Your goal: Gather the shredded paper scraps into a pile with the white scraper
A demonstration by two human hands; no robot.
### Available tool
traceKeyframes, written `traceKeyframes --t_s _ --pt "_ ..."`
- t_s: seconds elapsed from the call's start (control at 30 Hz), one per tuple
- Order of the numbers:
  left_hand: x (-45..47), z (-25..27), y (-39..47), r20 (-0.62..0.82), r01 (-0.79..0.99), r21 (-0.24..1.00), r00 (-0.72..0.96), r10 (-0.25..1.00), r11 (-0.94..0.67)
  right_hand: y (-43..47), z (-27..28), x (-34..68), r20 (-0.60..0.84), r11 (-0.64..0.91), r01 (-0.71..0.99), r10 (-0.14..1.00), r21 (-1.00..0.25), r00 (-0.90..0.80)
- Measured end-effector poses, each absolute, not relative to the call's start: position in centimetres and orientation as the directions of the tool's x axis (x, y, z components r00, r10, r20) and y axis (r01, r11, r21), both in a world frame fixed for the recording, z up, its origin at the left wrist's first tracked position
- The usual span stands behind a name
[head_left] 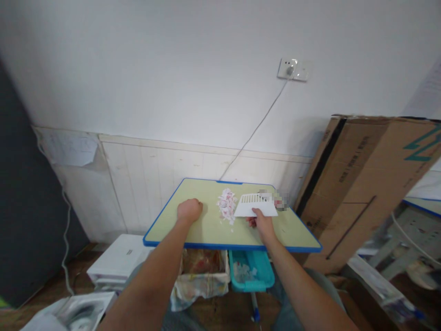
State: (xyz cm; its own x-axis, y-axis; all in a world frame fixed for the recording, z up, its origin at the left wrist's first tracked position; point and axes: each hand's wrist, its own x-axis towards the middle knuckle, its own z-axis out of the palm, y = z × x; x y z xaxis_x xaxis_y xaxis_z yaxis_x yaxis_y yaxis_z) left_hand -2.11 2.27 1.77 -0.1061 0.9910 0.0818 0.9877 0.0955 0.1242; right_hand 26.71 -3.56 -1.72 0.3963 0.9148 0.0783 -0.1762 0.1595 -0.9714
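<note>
My right hand point(262, 225) grips the near edge of a flat white slotted sheet point(257, 210), thumb on top and fingers underneath. A row of narrow slots runs along the sheet's far side. Left of it, a loose pile of small white and pinkish scraps point(227, 205) lies on the pale yellow table point(206, 235) with a blue rim. My left hand point(189, 210) rests closed on the table's left part, apart from the pile; whatever its fingers may hold is hidden. Beyond the sheet's right end, small items are blurred out.
Below the table's front edge are a cloth-lined box point(203, 277) and a turquoise basket point(252, 286) with pale scraps inside. A tall cardboard box point(368, 184) leans at the right. A cable point(263, 120) runs from the wall socket point(287, 69) down behind the table.
</note>
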Motion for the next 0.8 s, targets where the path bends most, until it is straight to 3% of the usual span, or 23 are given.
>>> traceKeyframes --t_s 0.8 --pt "-1.7 1.8 2.3 0.105 0.984 0.141 -0.125 0.987 0.109 -5.1 -2.2 28.4 0.136 0.127 0.052 0.964 -0.990 0.227"
